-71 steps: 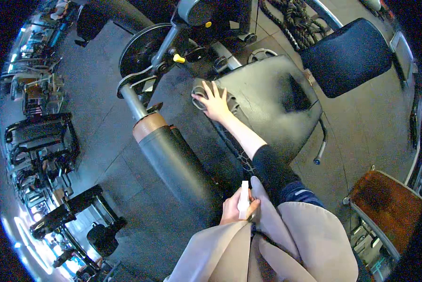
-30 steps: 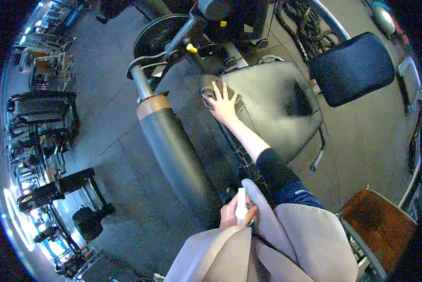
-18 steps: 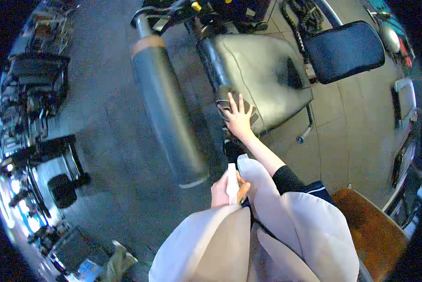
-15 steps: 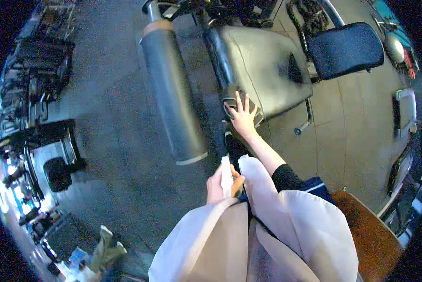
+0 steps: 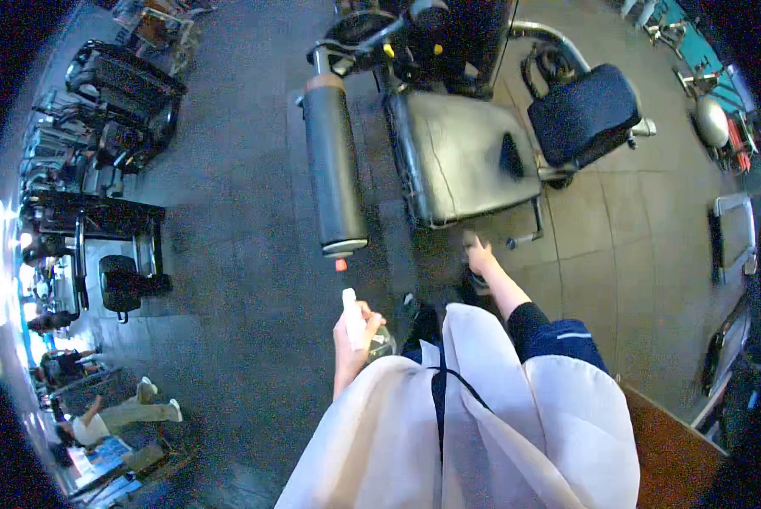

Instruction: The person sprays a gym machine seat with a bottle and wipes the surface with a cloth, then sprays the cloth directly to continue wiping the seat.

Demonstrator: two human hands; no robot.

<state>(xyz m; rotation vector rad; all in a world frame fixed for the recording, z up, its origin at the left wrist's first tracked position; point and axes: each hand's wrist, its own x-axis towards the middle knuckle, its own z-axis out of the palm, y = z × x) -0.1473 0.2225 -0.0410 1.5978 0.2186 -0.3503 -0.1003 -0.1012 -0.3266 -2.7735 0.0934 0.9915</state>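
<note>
My left hand is closed around a spray bottle with a clear body, a white trigger head and a red nozzle tip. The nozzle points toward the lower end of a long padded roller, a short gap away. My right hand is off the seat, just in front of its near edge, with fingers closed on a dark cloth that is blurred and partly hidden. Beyond the hand is the shiny black padded seat of an exercise machine.
A black pad on a metal arm stands right of the seat. Other gym machines line the left side, where a person shows at lower left. A brown wooden surface is at lower right, and a grey ball at far right.
My right hand, spread on the cloth at the seat corner before, has come off the seat toward me. My left hand has moved left with the spray bottle. The view has shifted.
</note>
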